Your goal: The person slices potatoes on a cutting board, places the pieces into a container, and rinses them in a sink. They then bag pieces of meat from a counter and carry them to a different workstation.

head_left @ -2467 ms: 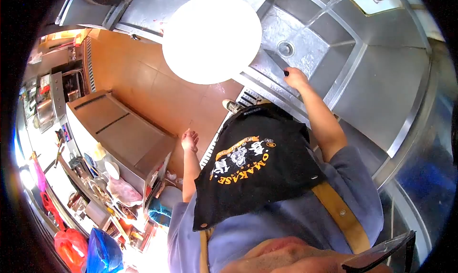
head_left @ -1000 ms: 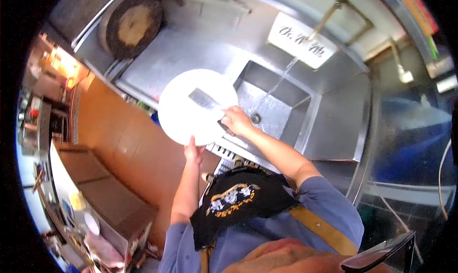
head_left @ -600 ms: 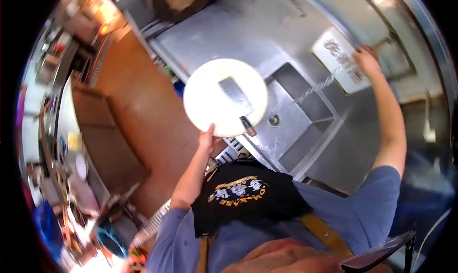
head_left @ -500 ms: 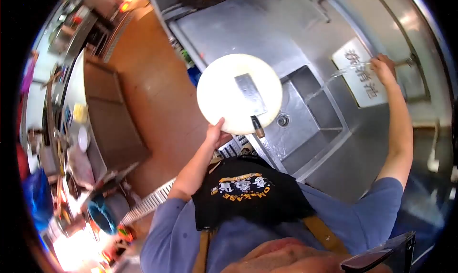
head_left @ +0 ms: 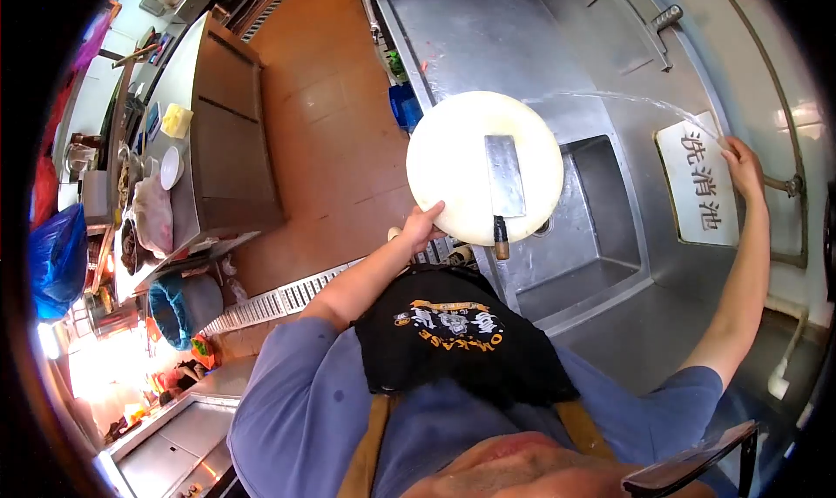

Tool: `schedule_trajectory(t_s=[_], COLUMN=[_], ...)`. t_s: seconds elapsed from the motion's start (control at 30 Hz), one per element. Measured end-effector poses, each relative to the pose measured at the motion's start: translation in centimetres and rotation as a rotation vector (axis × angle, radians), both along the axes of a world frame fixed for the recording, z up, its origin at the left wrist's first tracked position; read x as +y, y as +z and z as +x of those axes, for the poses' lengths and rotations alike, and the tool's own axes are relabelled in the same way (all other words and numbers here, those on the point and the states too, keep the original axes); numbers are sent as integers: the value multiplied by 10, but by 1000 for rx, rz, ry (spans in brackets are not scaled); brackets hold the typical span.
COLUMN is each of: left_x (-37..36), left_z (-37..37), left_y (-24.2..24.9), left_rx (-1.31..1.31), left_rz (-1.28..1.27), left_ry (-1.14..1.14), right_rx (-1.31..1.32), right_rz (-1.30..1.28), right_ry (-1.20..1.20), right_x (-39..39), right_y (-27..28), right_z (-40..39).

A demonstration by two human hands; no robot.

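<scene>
A round white cutting board (head_left: pixel 453 171) is gripped at its lower left edge by my left hand (head_left: pixel 423 225), thumb on top. Flat on the board lies a cleaver (head_left: pixel 503 176), its dark and wooden handle reaching over the near edge. At the right, my right hand (head_left: pixel 743 165) is closed around a water outlet or hose end, hard to make out. A stream of water (head_left: pixel 644 100) arcs from it leftward over the metal counter behind the board. The board covers part of the sink (head_left: pixel 601 267).
A sign with characters (head_left: pixel 699 180) is on the wall beside the sink. Pipes and a tap (head_left: pixel 792 185) are at the right. Across the tiled floor (head_left: pixel 322 141) stands a metal cabinet (head_left: pixel 231 141) with a white bowl (head_left: pixel 171 167) on top. A blue bucket (head_left: pixel 405 106) is behind the board.
The board with the cleaver now appears further right in view. The water stream has swung from the sink basin to the counter behind the board. My right hand appears slightly lower and further right.
</scene>
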State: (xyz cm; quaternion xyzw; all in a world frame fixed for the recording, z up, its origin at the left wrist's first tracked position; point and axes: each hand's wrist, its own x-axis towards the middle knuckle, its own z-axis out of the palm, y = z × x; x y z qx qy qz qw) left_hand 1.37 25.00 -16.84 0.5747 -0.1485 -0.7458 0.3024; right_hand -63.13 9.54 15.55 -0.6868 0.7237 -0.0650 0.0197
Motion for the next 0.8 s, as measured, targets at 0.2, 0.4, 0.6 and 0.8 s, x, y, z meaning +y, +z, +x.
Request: schedule_trajectory(t_s=[0.2, 0.4, 0.6, 0.8], left_x=[3, 3, 1, 0], left_z=[-1, 0, -2, -2], left_y=[-5, -8, 2, 0], left_rx=[26, 27, 38, 32], left_rz=[-14, 2, 3, 4], left_ry=[53, 37, 43, 55], right_rx=[-105, 108, 8, -178], right_rz=[-80, -74, -29, 0], right_ry=[73, 95, 80, 139], right_x=[-9, -8, 6, 6], right_y=[-17, -19, -6, -3], right_z=[-30, -15, 12, 12])
